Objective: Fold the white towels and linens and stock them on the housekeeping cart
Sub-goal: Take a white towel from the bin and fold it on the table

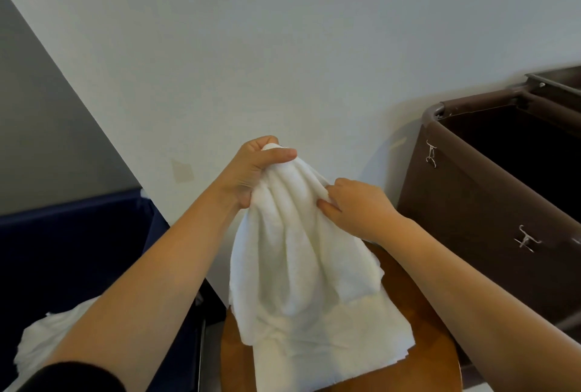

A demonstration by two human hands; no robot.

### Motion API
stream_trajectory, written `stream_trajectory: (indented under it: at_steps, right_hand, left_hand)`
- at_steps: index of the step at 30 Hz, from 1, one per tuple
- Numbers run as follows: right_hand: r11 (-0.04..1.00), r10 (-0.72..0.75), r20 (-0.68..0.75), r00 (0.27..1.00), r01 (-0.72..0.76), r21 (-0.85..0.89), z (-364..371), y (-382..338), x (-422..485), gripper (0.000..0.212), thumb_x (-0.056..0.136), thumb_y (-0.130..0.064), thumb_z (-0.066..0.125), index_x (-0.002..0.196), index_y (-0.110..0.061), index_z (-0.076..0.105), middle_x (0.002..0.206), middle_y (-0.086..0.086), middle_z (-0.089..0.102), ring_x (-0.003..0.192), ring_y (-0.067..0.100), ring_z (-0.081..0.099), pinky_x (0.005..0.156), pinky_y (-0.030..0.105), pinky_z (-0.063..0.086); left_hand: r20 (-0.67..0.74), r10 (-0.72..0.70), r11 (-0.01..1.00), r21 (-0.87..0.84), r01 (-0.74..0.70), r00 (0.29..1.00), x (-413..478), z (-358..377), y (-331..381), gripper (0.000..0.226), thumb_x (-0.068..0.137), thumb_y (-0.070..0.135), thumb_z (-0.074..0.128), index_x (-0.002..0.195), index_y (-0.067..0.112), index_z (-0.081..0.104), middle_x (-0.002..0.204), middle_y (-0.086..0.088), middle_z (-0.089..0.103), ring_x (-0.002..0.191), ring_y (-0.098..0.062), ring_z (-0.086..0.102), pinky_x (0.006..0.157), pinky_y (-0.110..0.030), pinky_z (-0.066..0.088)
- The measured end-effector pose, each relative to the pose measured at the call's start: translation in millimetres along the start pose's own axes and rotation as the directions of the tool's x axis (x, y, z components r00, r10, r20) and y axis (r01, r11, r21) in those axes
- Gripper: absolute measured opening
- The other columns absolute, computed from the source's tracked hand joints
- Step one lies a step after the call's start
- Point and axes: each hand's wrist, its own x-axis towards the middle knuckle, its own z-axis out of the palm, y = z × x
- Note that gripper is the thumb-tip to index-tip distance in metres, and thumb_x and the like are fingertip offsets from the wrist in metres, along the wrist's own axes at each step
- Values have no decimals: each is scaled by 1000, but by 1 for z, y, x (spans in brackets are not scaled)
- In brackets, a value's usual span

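Observation:
A white towel [301,266] hangs bunched in front of me, its lower part draped over a round wooden table [421,357]. My left hand [254,168] grips the gathered top of the towel and holds it up. My right hand [355,206] pinches a fold on the towel's right side, a little lower. The brown housekeeping cart [478,203] stands to the right, its top bin open and dark inside.
A dark blue laundry bin [72,253] stands at the left with more white linen [47,341] piled in it. A plain white wall [283,46] is straight ahead. Metal hooks [526,240] stick out of the cart's side panel.

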Motion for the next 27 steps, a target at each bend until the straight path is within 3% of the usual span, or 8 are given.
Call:
stream_trajectory:
  at_steps: [2,4,9,13,19,22,25,27]
  right_hand:
    - [999,25,19,999,-25,-29,-1,-1,2,33,99,-42,30,85,-16,46,73,-6,35,72,16,47,62,28,36]
    - [998,63,4,998,-63,18,0,1,3,30,97,-37,35,83,-13,48,73,-5,34,70,16,45,62,28,36]
    - [860,201,-183,962,-84,504,-2,1,3,25,89,-22,52,81,2,56,87,2,46,71,18,44,61,27,37]
    - [775,115,-125,985,-11,632,-11,-17,3,20,87,-20,60,78,-8,47,70,-2,43,62,14,39,54,24,30]
    - [880,-22,113,993,-34,474,-5,2,9,29,88,-33,61,93,-5,54,80,-2,50,73,15,46,62,24,34]
    - [949,-37,240,970,-41,314,-6,15,8,25,88,-43,59,83,-20,51,75,-12,45,77,13,46,64,21,34]
    - [999,34,326,945,-30,-18,-6,28,7,29,92,-48,50,89,-19,55,91,-6,56,90,18,53,77,28,36]
    - [964,117,253,960,-48,-263,-4,36,5,35,97,-46,40,104,-16,58,102,0,59,98,21,54,84,34,33]
  left_hand:
    - [-23,-19,1000,10,19,1000,-1,-5,2,40,63,10,68,46,23,34,50,4,40,42,-11,41,43,-15,34]
    - [-90,-15,988,150,29,996,0,-10,3,45,61,9,73,49,23,32,51,4,39,44,-11,40,43,-16,34]
    - [-325,82,928,371,48,942,15,-27,-10,41,77,19,77,64,16,38,68,-7,43,60,-18,44,53,-28,39]
    - [-415,208,850,524,46,886,28,-24,-22,43,80,24,71,61,17,32,62,-1,37,58,-18,36,55,-27,31]
    - [-489,284,826,562,48,825,34,-30,-26,48,83,24,67,60,18,26,59,2,30,54,-15,27,52,-27,24]
    - [-527,271,837,542,72,805,33,-46,-29,47,82,27,67,61,19,26,61,1,31,58,-17,29,56,-29,26]
    - [-600,224,882,460,102,768,29,-67,-32,47,81,28,68,61,20,26,61,0,30,58,-17,29,57,-30,27]
    - [-620,210,887,446,119,756,25,-79,-36,48,81,27,68,61,20,25,60,1,28,56,-16,26,55,-30,25]
